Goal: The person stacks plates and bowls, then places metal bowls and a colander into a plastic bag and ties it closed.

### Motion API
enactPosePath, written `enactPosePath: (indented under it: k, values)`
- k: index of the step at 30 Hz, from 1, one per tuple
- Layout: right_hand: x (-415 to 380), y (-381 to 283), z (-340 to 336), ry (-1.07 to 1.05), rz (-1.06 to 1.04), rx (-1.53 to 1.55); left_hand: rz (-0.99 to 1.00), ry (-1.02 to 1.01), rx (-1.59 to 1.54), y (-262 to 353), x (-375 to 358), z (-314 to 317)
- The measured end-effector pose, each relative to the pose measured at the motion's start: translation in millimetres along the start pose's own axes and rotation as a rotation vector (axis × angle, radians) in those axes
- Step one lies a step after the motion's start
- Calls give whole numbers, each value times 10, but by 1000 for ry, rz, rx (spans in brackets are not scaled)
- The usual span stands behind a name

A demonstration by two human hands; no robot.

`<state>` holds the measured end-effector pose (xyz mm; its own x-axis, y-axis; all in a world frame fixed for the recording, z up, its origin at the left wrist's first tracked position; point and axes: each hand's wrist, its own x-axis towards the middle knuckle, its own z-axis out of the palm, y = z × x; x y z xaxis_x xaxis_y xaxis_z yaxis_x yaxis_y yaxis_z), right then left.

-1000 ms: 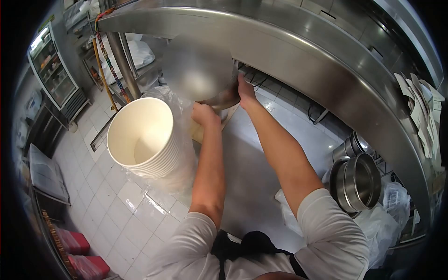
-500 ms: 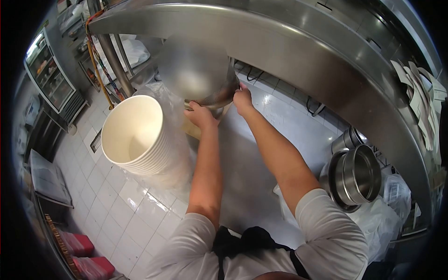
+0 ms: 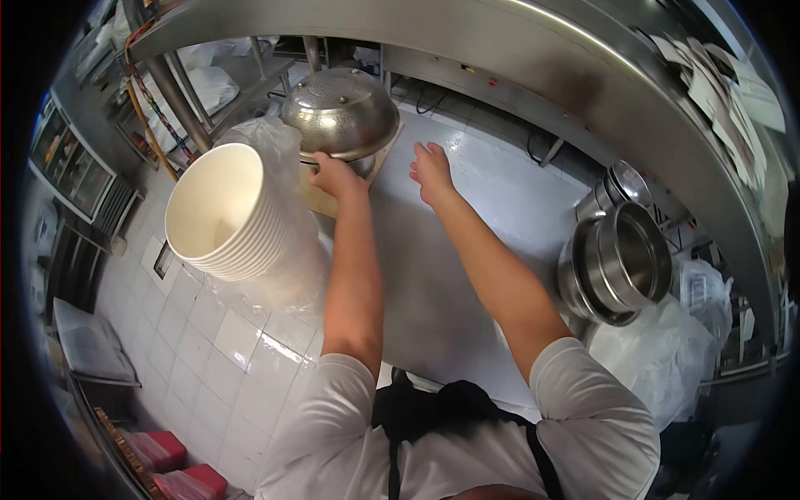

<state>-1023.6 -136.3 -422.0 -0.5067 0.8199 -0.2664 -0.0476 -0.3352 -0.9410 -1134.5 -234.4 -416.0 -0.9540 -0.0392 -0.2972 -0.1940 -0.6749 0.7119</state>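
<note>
An upturned metal colander [image 3: 342,108] with small feet rests over another metal vessel on a tan board [image 3: 318,200] at the back of the steel table [image 3: 442,308]. My left hand [image 3: 337,177] is at the colander's near rim, its thumb and fingers closed around the edge. To the right of the colander, my right hand [image 3: 432,172] is raised with its fingers apart, touching nothing. A stack of white paper buckets [image 3: 225,217] in a clear plastic bag stands left of my left forearm.
Metal pots [image 3: 612,258] and clear plastic bags [image 3: 658,358] are at the right. A steel shelf edge [image 3: 467,33] crosses above the table. Red containers [image 3: 162,450] sit at the lower left, beside the tiled floor [image 3: 200,358].
The colander has come down from a tilted, raised position onto the board. My right hand has let go of it and its fingers have opened. The view has shifted slightly.
</note>
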Motion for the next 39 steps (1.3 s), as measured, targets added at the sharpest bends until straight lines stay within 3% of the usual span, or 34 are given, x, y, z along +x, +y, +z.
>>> enactPosePath:
  k: [4, 7, 9, 10, 11, 14, 15, 17, 21, 22, 23, 26, 29, 31, 33, 39]
  values:
    - [-619, 82, -528, 62, -84, 52, -89, 36, 11, 82, -363, -39]
    - [-1247, 210, -1071, 50, -243, -121, -118, -36, 62, -256, -405, -294]
    - [-1582, 509, -1584, 67, -410, -535, -143, -178, 161, -650, -447, -629]
    - [-1866, 515, -1807, 76, -372, -715, -148, -206, 188, -532, -946, -661]
    - [-2160, 501, -2020, 86, -322, -893, -120, -404, 359, -654, -1165, -817]
    - [-2833, 822, -2692, 388, -337, -1507, -19, -1036, 857, -1062, -1737, -1270]
    - [-2957, 875, -2816, 398, -266, -1506, 35, -1251, 1029, -1171, -1962, -1345]
    - [-3207, 1015, -2992, 410, -131, -1494, 444, -1605, 1094, -1354, -2375, -1431]
    - [-3398, 1229, -3026, 296, -98, -1493, 411, -1470, 1152, -1226, -3133, -1216]
    - [-3417, 1246, -3044, 391, -237, -1506, 363, -1408, 1142, -1193, -3237, -1090]
    - [-3396, 1197, -3142, 538, -241, -1124, 316, -1340, 1132, -1192, -3325, -962]
    - [-3176, 616, -3405, 879, -224, 2, -258, -1095, 888, -1608, -3479, -528]
    - [-2912, 191, -3865, 743, -88, 461, -785, -1358, 841, -2211, -3561, -355]
    - [-2811, 109, -3872, 715, -135, 307, -340, -1238, 961, -1848, -3820, -347]
    - [-2748, 127, -3842, 713, -153, 291, -247, -1187, 945, -1975, -3778, -433]
    - [-2585, 233, -3678, 552, -25, 200, -406, -1063, 720, -1335, -3293, -737]
